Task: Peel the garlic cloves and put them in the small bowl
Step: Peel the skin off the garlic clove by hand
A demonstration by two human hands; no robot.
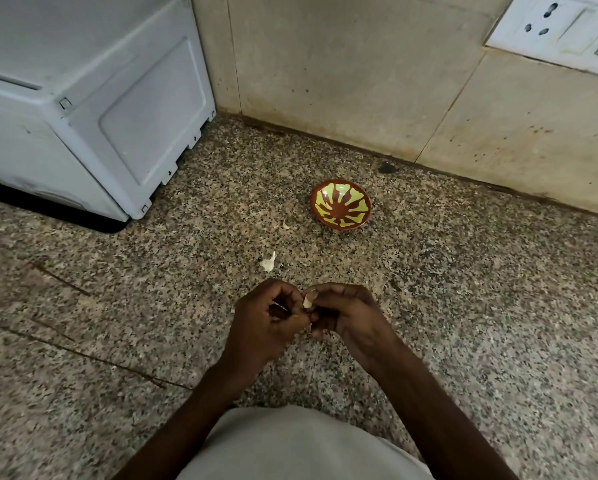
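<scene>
Two bare hands are meeting low over the speckled brown-and-grey granite tabletop, close in front of the person's pale shirt. The right hand is curling its fingers round one small pale garlic clove, its grip clamped on it so that only the tip is showing beside the thumb. The left hand is touching the right, its fingers curled inward and pinching at the same clove; something thin and dark is showing inside this grip, too small to identify.

One small round brown bowl with yellow-green leaf-like streaks is standing farther back, near the wall and well apart from the hands; it is holding no cloves. Between bowl and hands two loose pale pieces are lying on the stone: one unpeeled garlic piece with a twisted tip and one tiny scrap of papery skin near the bowl.

One white boxy plastic appliance is sitting at the back left. One white wall socket plate is showing at the upper right on the beige tiled wall.
</scene>
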